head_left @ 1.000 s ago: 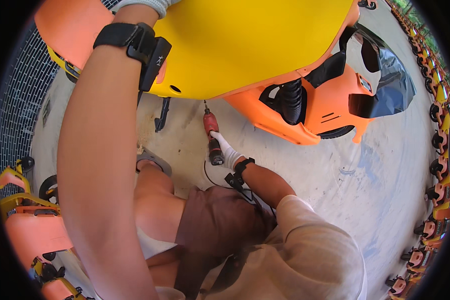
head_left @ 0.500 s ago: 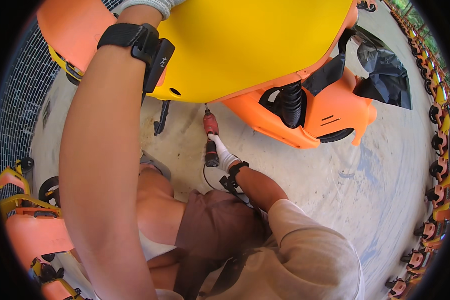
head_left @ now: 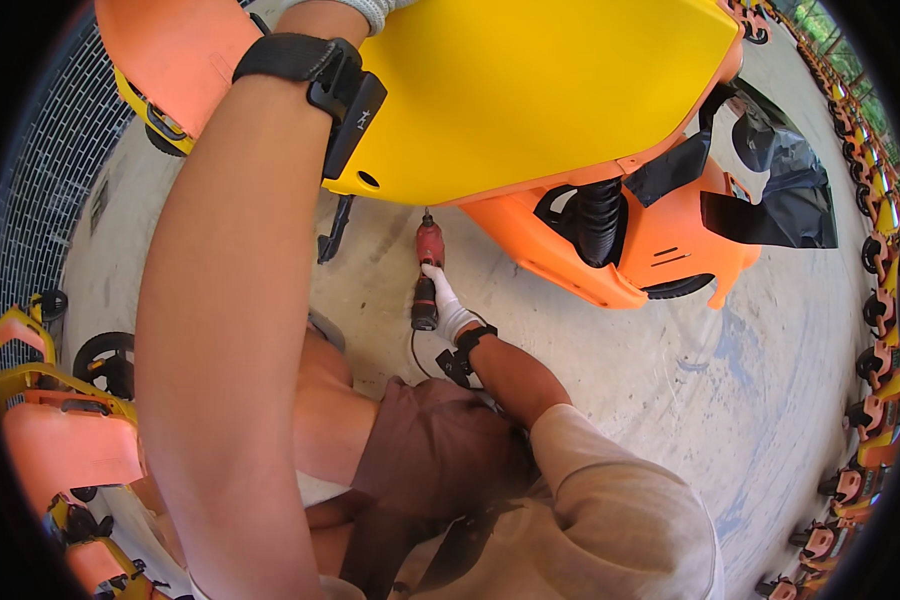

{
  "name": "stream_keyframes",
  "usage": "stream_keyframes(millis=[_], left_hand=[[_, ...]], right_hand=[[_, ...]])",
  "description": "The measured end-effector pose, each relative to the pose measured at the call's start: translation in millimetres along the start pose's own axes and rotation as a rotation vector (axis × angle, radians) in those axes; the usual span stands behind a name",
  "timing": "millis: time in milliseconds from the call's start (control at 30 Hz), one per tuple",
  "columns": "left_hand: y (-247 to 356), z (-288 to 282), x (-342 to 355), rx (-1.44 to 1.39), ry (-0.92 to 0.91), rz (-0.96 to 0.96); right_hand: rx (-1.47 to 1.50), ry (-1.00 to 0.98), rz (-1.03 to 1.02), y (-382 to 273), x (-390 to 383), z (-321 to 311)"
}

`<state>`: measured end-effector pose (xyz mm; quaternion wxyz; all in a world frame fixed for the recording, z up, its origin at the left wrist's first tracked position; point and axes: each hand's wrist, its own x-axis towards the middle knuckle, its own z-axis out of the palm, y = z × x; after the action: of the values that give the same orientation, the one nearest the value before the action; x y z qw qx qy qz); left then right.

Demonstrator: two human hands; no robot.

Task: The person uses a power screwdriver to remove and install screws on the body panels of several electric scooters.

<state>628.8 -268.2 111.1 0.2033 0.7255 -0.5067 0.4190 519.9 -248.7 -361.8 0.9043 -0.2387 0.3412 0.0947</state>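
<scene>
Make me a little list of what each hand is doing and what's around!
left hand: gloved, raised on the yellow panel
right hand: white glove, gripping the red power drill
drill tip: points up at the panel's lower edge
orange body: under the yellow panel, off the ground
ground: pale concrete
far right edge: row of small orange vehicles

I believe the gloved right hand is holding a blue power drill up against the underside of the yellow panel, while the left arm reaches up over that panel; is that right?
Not quite: the drill is red and black, not blue, as the head view shows. The rest holds: the gloved right hand grips it with the bit pointing up at the underside of the yellow panel, and the left arm reaches up over that panel, its hand mostly out of the picture.
</scene>
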Motion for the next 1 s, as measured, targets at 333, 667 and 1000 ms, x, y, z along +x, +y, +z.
stream_keyframes(millis=[333, 667, 1000], left_hand=[[3, -5, -5, -0.086, -0.001, -0.085], [0, -6, -4, -0.085, 0.065, -0.058], [0, -14, -13, -0.084, 0.055, -0.059]], right_hand=[[0.02, -0.079, -0.014, 1, 1, 2], [0.031, -0.036, -0.03, -4, -2, 2], [-0.273, 0.19, -0.012, -11, -53, -7]])
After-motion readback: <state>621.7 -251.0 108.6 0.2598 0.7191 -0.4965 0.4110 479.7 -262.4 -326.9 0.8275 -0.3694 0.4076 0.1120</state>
